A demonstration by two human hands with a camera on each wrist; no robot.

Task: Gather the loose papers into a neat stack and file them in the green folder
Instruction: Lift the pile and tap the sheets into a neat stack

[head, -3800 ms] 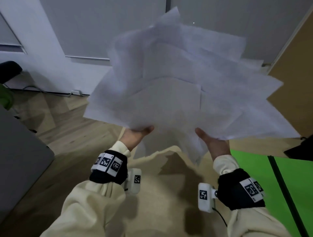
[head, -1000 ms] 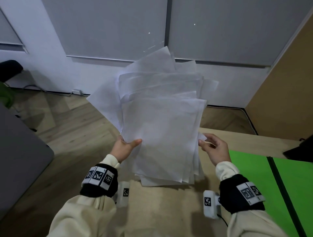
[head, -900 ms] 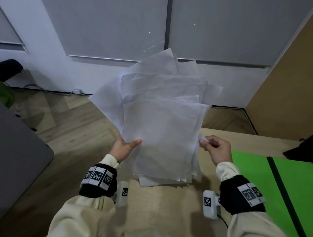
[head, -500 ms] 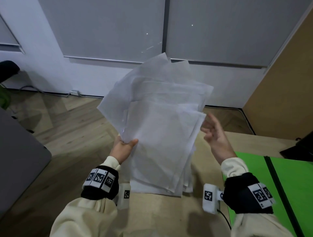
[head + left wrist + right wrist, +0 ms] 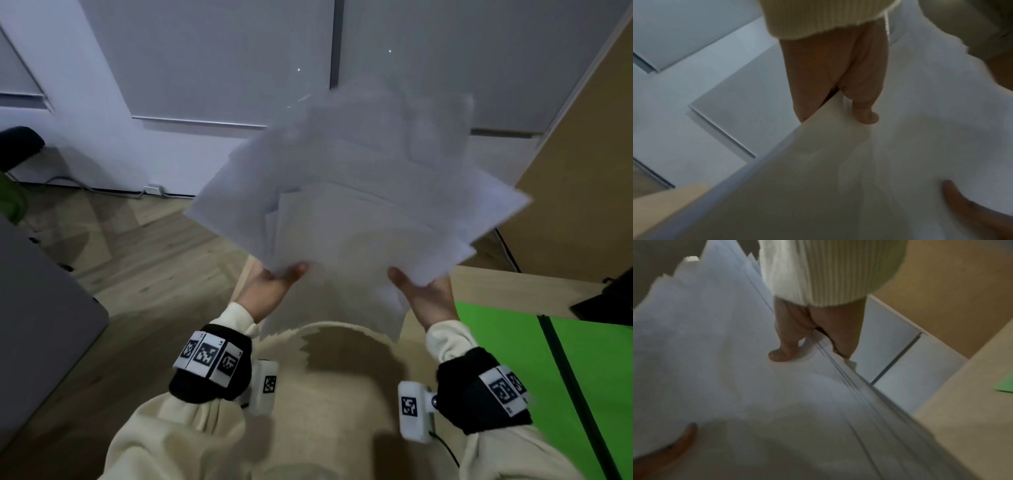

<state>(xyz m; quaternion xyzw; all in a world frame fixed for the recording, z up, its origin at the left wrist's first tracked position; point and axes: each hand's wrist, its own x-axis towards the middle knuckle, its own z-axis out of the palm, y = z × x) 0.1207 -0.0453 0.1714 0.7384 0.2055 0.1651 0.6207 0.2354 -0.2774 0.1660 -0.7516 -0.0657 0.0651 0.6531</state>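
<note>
A messy bundle of white papers [image 5: 356, 212] is held up in the air above the wooden table [image 5: 342, 394], fanned out and blurred. My left hand [image 5: 274, 284] grips its lower left edge, with the thumb on top and the fingers hidden behind the sheets. My right hand [image 5: 421, 294] grips the lower right edge the same way. In the left wrist view the papers [image 5: 900, 146] lie under my left hand's thumb [image 5: 865, 113]. The right wrist view shows my right hand's thumb [image 5: 781, 353] pressed on the papers [image 5: 715, 353]. The green folder [image 5: 507, 359] lies open on the table at the right.
A dark object [image 5: 606, 298] sits at the table's far right, above the folder. A grey surface [image 5: 34, 325] stands at the left, past the wooden floor [image 5: 137, 246]. White wall panels [image 5: 222, 68] are behind, and a tan board [image 5: 582, 171] at the right.
My right hand, which had let go and opened, now grips the papers' right edge again. The bundle has come up off the table and fanned out to the right.
</note>
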